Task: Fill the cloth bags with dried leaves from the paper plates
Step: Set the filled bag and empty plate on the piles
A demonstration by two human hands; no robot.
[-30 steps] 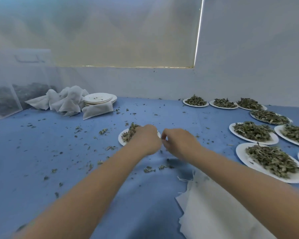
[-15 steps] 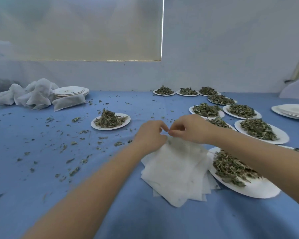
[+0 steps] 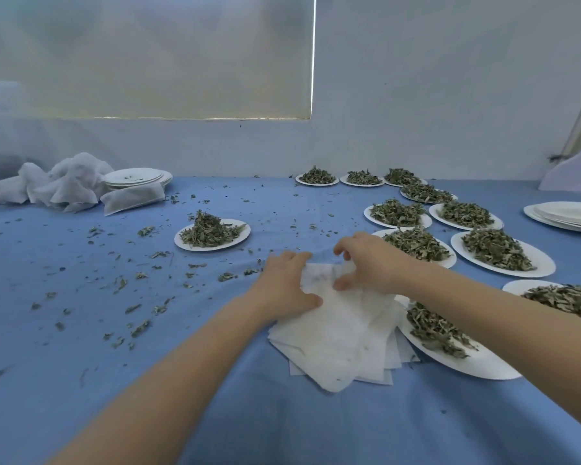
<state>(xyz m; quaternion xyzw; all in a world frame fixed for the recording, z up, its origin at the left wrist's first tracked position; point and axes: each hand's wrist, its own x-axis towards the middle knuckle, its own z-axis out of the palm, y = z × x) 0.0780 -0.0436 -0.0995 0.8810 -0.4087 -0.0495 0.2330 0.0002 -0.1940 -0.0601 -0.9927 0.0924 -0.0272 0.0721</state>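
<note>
Both hands had dropped from a raised pinch above the bags onto the stack itself, and the view had barely shifted; at far left lay a heap of filled bags beside empty plates on the blue cloth, with leaf crumbs scattered around; a lone plate of leaves stood left of centre, well apart from the hands; the left hand rested on the stack's far left corner, fingers curled over its edge and thumb pressed flat on top, gripping the top bag; the right hand hovered at the far edge, thumb and fingers bent in a claw, touching the top bag, though whether it pinched the fabric I could not tell; right of the stack stood a dozen-odd plates of leaves, the nearest touching the bags; more empty plates sat at far right.
</note>
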